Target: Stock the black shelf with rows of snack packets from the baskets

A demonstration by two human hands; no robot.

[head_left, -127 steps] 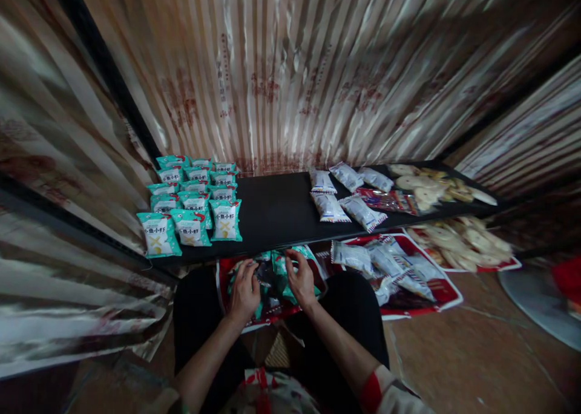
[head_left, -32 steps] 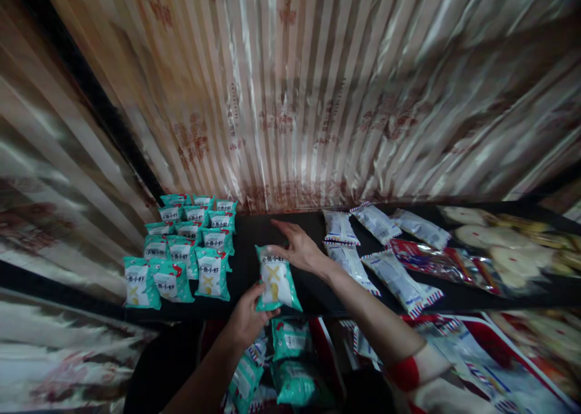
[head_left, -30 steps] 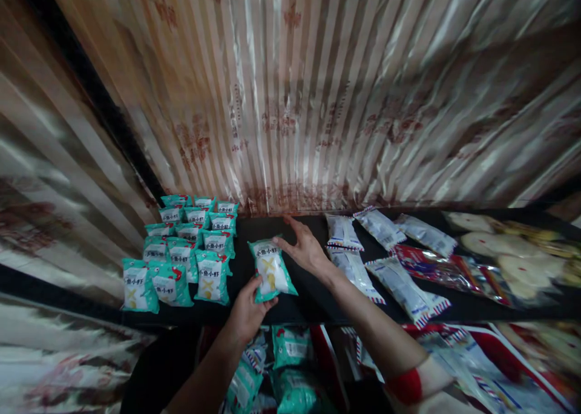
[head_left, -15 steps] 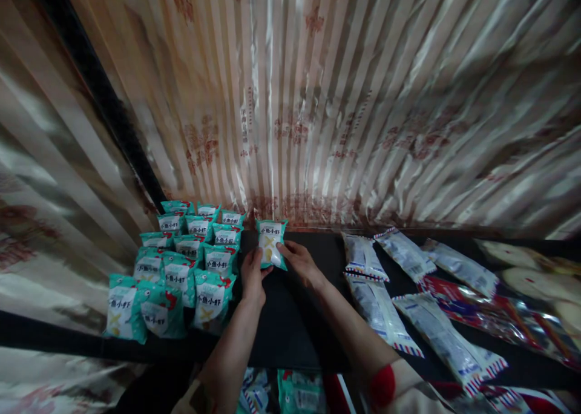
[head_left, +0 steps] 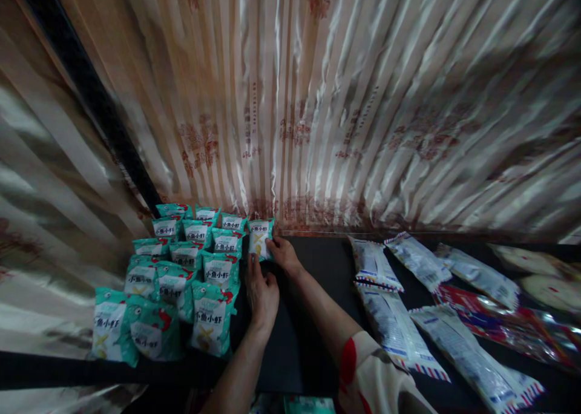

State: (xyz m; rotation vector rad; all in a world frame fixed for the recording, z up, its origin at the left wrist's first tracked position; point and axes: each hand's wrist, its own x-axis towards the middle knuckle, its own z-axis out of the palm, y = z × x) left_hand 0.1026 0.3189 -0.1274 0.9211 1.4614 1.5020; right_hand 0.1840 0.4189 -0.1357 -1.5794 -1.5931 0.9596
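A teal and white snack bag [head_left: 260, 238] stands upright at the back of the dark shelf [head_left: 290, 341], just right of the rows of similar bags. My right hand [head_left: 285, 255] grips its right edge. My left hand [head_left: 263, 293] is below the bag's front, fingers stretched out and their tips at its lower edge. Left of my hands, several teal snack bags stand in rows, among them a front bag [head_left: 211, 318] and one behind it [head_left: 221, 270].
Silver-blue packets with striped ends [head_left: 394, 323] lie on the right of the shelf. Red packages [head_left: 490, 317] and pale round items in clear wrap [head_left: 540, 290] lie farther right. A patterned curtain [head_left: 295, 129] hangs behind, with a dark post [head_left: 91, 93] at the left.
The snack bag has moved left and back, up to the end of the back row. My left hand has shifted from the bag's side to its front, with fingers straightened.
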